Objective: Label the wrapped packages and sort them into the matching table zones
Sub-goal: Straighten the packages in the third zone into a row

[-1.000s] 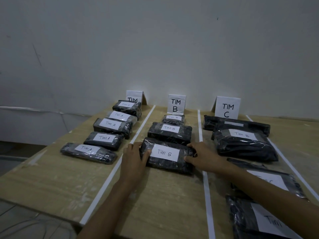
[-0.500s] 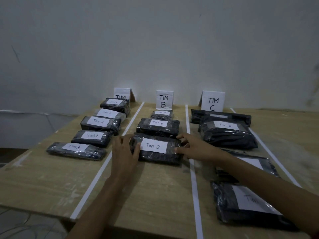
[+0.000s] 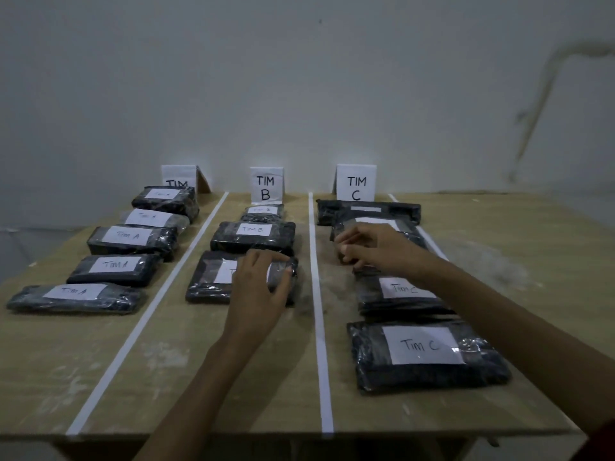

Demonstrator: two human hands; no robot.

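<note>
Head view: the tabletop (image 3: 166, 377) is split by two tape lines (image 3: 319, 327) into three lanes, and the TIM B sign (image 3: 266, 186) stands at the far end of the middle one.

Left of that sign, past the TIM A sign (image 3: 178, 176) (half hidden by a package), five A packages (image 3: 131, 239) lie in a row, each with a white label reading Tim A where legible.

Straight in front of the TIM B sign lie three B packages. The two far ones (image 3: 253, 237) are labelled and untouched. The left hand (image 3: 258, 287) lies on the near B package (image 3: 209, 277), fingers over its far edge and thumb curled round its right end, covering most of its label.

Right of the TIM B sign, in front of the TIM C sign (image 3: 356, 183), four C packages lie in line. The right hand (image 3: 372, 249) has bent fingers on the left end of the second C package (image 3: 411, 236) (too blurred to tell whether it grips or only touches). The two near C packages (image 3: 422, 347) read Tim C.

Every package seen carries a label and lies in a lane, and every label that can be read matches its lane. By my judgement the labelling and sorting are essentially done, and only straightening of the rows remains.
</note>
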